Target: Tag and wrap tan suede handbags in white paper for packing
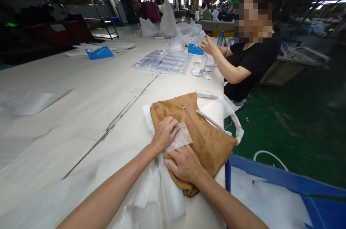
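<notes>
A tan suede-like bag (216, 149) with a zipper lies on the white table, its strap (238, 124) wrapped in white material and reaching past the table edge. My left hand (165, 133) rests over the bag's near left part, fingers curled on a small translucent white sheet (184, 138). Just below it, my right hand (186, 164) lies on the bag with its fingers partly under the same sheet and the thumb apart. White wrapping (173, 200) hangs beside and under the bag's left side.
Across the table (108, 88), a person in black (256, 66) handles small white tags. Plastic bags (162, 63), blue holders (100, 53) and paper sheets lie around. A blue bin (292, 182) with white material stands at the right.
</notes>
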Available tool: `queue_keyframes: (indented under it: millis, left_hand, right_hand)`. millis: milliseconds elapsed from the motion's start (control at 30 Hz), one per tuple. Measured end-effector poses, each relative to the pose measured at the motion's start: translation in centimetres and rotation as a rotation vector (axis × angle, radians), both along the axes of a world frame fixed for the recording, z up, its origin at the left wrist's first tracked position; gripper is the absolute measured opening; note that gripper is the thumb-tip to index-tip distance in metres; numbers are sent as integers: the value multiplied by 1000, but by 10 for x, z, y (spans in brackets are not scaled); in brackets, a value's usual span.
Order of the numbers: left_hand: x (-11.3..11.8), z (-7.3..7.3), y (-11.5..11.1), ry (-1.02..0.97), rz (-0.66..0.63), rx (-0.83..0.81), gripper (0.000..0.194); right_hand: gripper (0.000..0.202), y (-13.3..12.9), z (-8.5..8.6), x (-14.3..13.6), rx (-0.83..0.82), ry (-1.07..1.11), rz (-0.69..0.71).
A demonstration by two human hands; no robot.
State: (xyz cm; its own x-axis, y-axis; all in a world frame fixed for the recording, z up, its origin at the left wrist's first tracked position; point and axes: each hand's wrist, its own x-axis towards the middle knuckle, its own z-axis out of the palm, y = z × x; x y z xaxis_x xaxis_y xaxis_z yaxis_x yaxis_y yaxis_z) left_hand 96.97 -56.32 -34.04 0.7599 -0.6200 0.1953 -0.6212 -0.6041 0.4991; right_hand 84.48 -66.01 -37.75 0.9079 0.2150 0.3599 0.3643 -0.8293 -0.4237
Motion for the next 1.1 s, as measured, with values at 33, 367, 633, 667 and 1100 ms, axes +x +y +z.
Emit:
queue_keyframes:
  millis: [33, 367, 633, 667, 1100]
  left_hand:
    - [-1, -1, -3, -24, 18, 19, 16]
    - [2, -15, -4, -143, 96, 187, 15]
    - [1, -13, -5, -155, 121, 226, 13]
    - [0, -13, -5, -151, 123, 226, 12]
    - [0, -17, -3, -154, 127, 199, 14]
  right_hand:
    - [17, -1, 0, 0, 1, -11, 1]
    - [25, 5, 1, 0, 288, -197, 1]
    - [32, -123, 30, 10, 496, -202, -882]
    - [38, -144, 27, 17, 483, -167, -931]
    - [19, -150, 5, 65, 258, 120, -640]
